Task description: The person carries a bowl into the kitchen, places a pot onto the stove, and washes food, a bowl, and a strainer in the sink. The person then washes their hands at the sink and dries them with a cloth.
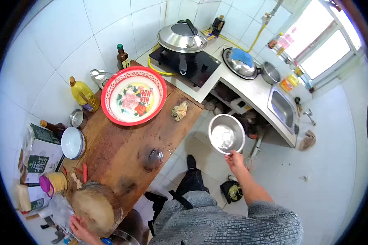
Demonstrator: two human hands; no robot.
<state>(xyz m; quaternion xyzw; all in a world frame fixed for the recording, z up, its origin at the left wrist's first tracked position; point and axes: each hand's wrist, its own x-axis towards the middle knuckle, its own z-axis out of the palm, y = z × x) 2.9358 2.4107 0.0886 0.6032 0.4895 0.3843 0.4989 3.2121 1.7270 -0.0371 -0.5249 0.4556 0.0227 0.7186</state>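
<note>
My right hand [235,161] grips the near rim of a round metal basin [227,132], held over the floor to the right of the wooden table. The basin is tilted so its shiny inside shows; a bright patch at the bottom may be water or glare. At the lower left, my left hand [82,230] is closed at the edge of a clear plastic bag [60,210], beside a thick round wooden chopping block [93,210]. Its fingertips are partly hidden against the bag.
On the wooden table [110,147] are a red-rimmed enamel basin [131,116], a crumpled cloth [180,111], a white bowl [72,143], an oil bottle [84,96] and a wet patch. A lidded wok [182,37] sits on the stove. The sink [282,108] is at right.
</note>
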